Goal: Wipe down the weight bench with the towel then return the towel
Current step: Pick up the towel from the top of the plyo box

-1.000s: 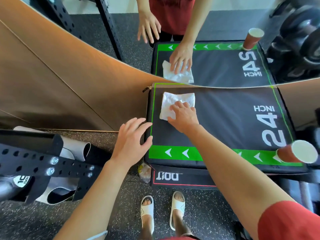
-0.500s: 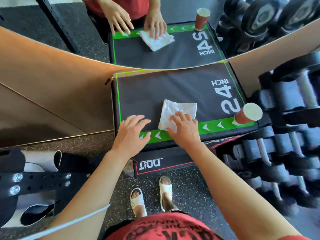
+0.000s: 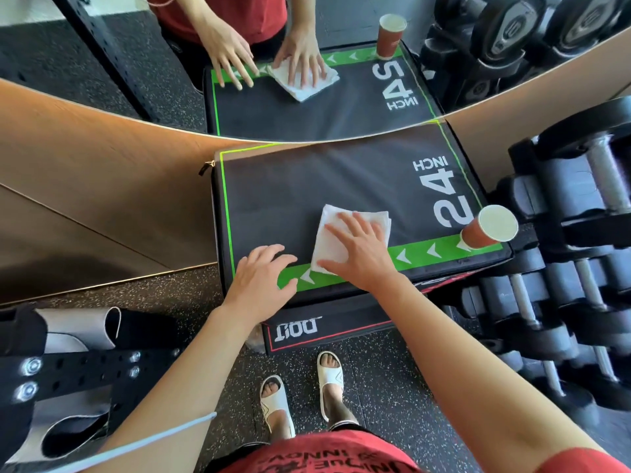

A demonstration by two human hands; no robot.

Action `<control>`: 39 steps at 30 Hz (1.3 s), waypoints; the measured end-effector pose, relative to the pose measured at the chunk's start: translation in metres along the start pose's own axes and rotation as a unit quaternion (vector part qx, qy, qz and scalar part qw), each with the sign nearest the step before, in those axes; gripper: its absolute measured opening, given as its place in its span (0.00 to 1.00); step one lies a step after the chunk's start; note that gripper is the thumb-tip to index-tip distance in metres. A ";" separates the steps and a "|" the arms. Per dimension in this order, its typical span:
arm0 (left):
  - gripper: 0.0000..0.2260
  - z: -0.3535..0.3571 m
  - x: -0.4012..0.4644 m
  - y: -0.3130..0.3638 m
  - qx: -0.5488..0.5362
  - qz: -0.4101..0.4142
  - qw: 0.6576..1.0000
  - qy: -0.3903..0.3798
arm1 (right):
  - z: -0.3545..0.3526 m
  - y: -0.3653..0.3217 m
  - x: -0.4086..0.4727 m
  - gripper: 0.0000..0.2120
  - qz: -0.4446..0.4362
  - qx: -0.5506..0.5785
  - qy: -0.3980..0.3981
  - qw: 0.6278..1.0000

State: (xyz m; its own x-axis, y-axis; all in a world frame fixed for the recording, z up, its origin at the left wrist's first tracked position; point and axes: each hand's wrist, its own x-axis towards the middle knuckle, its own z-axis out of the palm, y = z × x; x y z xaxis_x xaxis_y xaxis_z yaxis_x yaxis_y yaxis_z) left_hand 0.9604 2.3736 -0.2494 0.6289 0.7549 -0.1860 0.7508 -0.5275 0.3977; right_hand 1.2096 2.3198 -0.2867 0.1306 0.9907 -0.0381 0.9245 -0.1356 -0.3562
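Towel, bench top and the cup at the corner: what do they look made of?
Towel: white, soft, folded in layers at its right edge; thin cloth or heavy paper, can't tell which. The right hand presses it flat.
Bench top: black matte cover, faintly textured, with printed green band; likely vinyl or coated fabric over padding.
Cup: reddish-brown outside, pale inside, rolled rim; looks like paper.

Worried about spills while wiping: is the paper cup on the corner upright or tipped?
Upright: the cup stands on its base at the pad's near right corner, mouth up. Contents: cannot tell.
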 end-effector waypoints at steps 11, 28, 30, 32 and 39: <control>0.20 0.002 0.004 0.013 -0.019 0.001 1.000 0.014 | 0.008 0.005 0.007 0.27 -0.012 -0.037 0.071 0.997; 0.19 -0.013 0.003 0.014 -0.038 -0.002 0.999 0.039 | 0.007 0.032 -0.020 0.29 -0.085 -0.005 0.085 0.993; 0.21 -0.010 0.003 0.018 -0.041 -0.003 0.999 0.031 | 0.012 0.028 -0.022 0.26 -0.071 -0.015 0.100 0.992; 0.23 -0.008 0.002 0.021 -0.048 -0.005 0.999 0.023 | 0.017 0.026 -0.024 0.22 -0.067 -0.034 0.118 0.990; 0.19 -0.012 0.007 0.030 -0.047 0.002 0.999 0.028 | 0.017 0.024 -0.024 0.17 -0.049 -0.067 0.121 0.989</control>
State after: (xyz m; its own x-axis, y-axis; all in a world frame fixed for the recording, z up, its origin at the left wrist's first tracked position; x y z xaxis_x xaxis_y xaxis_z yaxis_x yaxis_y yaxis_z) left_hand 0.9854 2.3677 -0.2283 0.6184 0.7743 -0.1345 0.7239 -0.4946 0.4809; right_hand 1.2222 2.2935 -0.3101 0.1041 0.9698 0.2207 0.9741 -0.0546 -0.2195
